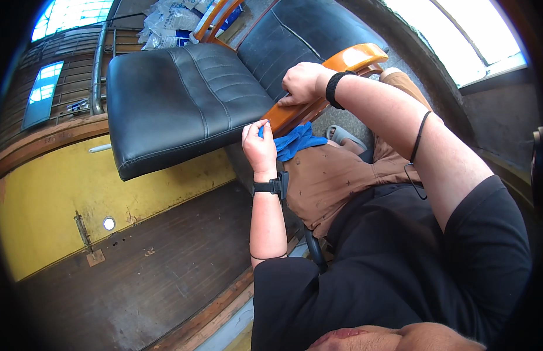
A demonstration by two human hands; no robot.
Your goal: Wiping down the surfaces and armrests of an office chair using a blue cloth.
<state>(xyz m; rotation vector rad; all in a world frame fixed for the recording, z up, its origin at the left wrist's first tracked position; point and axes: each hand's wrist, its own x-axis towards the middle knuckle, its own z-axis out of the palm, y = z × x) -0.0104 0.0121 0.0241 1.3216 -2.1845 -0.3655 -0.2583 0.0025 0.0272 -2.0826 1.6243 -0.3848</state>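
Observation:
A chair with a black padded seat [166, 99] and black backrest [318, 35] lies tilted in front of me. Its glossy orange-brown wooden armrest [356, 58] runs along the near side. At the armrest's lower end, my left hand [260, 151] is closed, with a bit of blue cloth showing between its fingers. More of the blue cloth [296, 140] hangs bunched below the armrest, against my brown trousers. Farther up the armrest, my right hand [306, 82] bends its fingers over the wood, thumb pressed to its top. The undersides of its fingers are hidden.
A dark wooden surface [149, 257] with a yellow panel [67, 187] behind it fills the lower left. Clear plastic bags [169, 23] lie beyond the seat. Metal bars [100, 70] stand at the left. A bright window [464, 35] is at the upper right.

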